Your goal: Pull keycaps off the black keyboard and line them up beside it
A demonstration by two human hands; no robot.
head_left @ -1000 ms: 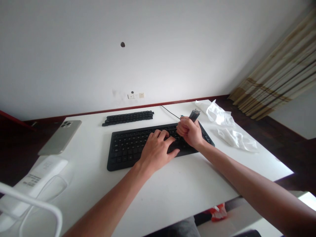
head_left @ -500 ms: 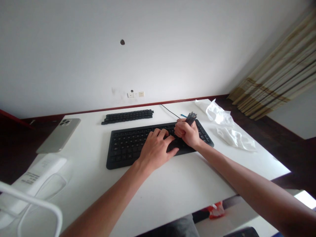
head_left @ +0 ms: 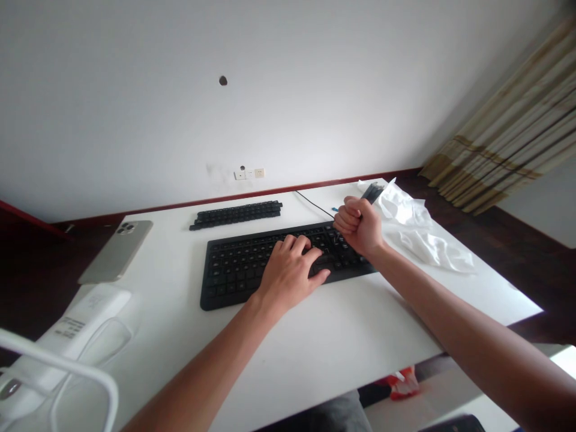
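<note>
A black keyboard (head_left: 243, 264) lies on the white table. Across its middle rests my left hand (head_left: 292, 261), fingers spread, palm down, holding nothing. My right hand (head_left: 360, 225) is a fist raised just above the keyboard's right part. Out of the top of that fist sticks a dark stick-like tool (head_left: 372, 192), its end blurred, so its exact kind does not show. Behind the keyboard sit rows of black keycaps (head_left: 238, 214). A thin black cable (head_left: 312, 203) runs back from the keyboard, near a small blue item (head_left: 334, 209).
Crumpled white plastic bags (head_left: 405, 207) lie at the table's right rear. On the left are a phone (head_left: 117, 255), face down, and a white power strip (head_left: 76, 333) with a white cable (head_left: 96, 378). The wall with sockets (head_left: 249, 174) stands behind the table (head_left: 288, 354).
My right fist, with the dark tool in it, has lifted off the keyboard and moved right. My left hand stays on the keys. The view has shifted slightly.
</note>
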